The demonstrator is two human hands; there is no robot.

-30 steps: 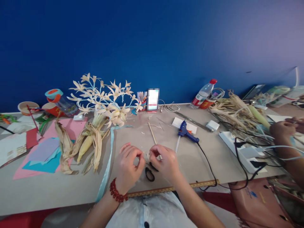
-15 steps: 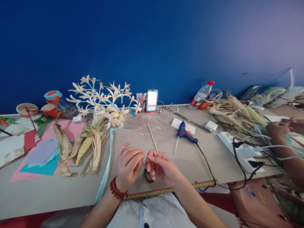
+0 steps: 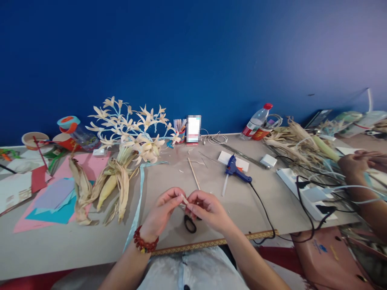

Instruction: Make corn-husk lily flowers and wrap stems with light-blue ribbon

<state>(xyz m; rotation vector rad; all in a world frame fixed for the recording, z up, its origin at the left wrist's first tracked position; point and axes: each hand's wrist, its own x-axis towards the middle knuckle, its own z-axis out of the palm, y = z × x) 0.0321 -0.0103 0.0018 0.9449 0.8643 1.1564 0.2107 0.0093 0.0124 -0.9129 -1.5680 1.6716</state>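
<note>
Close together above the near part of the table, both hands pinch at a small pale strip (image 3: 184,199), perhaps a piece of corn husk. My left hand (image 3: 165,207), wearing a red bead bracelet (image 3: 145,242) at the wrist, grips its left end between thumb and fingers. At the other end, the curled fingers of my right hand (image 3: 208,208) are closed on it. A pair of scissors (image 3: 190,224) lies beneath the hands; one black handle shows and the blades are mostly hidden. Beyond the fingers lies a thin pale stick (image 3: 194,173).
A blue glue gun (image 3: 237,171) with a black cord lies right of centre. Husk flowers (image 3: 145,139), dried corn husks (image 3: 115,181) and a light blue ribbon (image 3: 139,197) are on the left. Rightward are a power strip (image 3: 302,193), a bottle (image 3: 255,123) and another person's hand (image 3: 352,165).
My left hand has turned and lowered, its fingers now closing in a pinch instead of stretching over. More of the pale strip and the scissors' handle shows.
</note>
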